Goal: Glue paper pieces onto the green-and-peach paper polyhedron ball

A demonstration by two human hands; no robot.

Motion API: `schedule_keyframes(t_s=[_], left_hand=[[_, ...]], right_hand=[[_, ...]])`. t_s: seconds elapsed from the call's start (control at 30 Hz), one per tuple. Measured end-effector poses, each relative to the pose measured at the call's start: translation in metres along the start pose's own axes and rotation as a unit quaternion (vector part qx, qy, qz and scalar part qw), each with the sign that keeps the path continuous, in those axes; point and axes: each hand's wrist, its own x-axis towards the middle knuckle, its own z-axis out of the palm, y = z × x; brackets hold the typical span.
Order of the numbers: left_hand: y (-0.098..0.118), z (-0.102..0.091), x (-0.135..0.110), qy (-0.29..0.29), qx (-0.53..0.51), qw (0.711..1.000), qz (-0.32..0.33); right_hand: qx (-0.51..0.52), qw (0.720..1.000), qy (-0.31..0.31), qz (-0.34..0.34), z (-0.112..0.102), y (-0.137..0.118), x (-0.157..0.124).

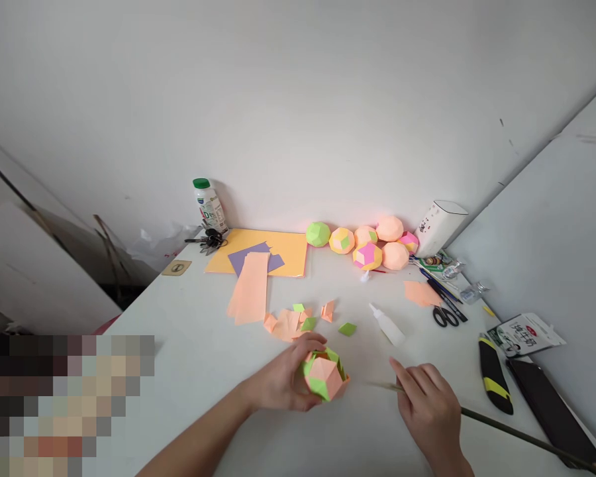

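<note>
My left hand (pixel 291 371) grips a peach-and-green paper ball (pixel 326 376) by its left side, with a gap showing at its top. A long thin stick (pixel 516 434) is pinched in my right hand (pixel 427 404); its blurred tip points left toward the ball without touching it. Beyond the ball lie folded peach paper pieces (pixel 288 322) and a green paper diamond (pixel 347 328). A white glue bottle (pixel 388 326) rests on its side above my right hand. What my left fingertips touch behind the ball is partly hidden.
Several finished paper balls (pixel 367 255) line the wall. Peach strips (pixel 251 288) overlap an orange sheet (pixel 291 248) at left, near keys (pixel 209 240) and a bottle (pixel 211 207). Scissors (pixel 448 317), a utility knife (pixel 494 374) and a dark phone-like slab (pixel 556 411) lie at right.
</note>
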Motion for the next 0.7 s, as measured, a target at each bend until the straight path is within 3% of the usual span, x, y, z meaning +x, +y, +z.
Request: schedule_keyframes(t_s=[0.17,0.27,0.4,0.57,0.7], left_hand=[[-0.011,-0.003,0.002,0.063,0.017,0.998,0.026],[-0.015,0.001,0.001,0.061,0.047,0.996,0.054],[-0.008,0.004,-0.001,0.054,0.08,0.994,0.053],[-0.001,0.01,-0.003,0.058,0.12,0.99,0.045],[-0.003,0.018,-0.006,0.077,0.163,0.983,0.019]], right_hand=[[0.071,0.995,-0.004,-0.067,0.0,-0.021,0.006],[0.18,0.979,0.009,-0.099,0.005,-0.037,0.007],[0.288,0.958,-0.007,0.003,0.006,-0.049,0.015],[0.314,0.936,-0.104,0.12,0.013,-0.049,0.042],[0.411,0.857,-0.243,0.193,0.029,-0.049,0.052]])
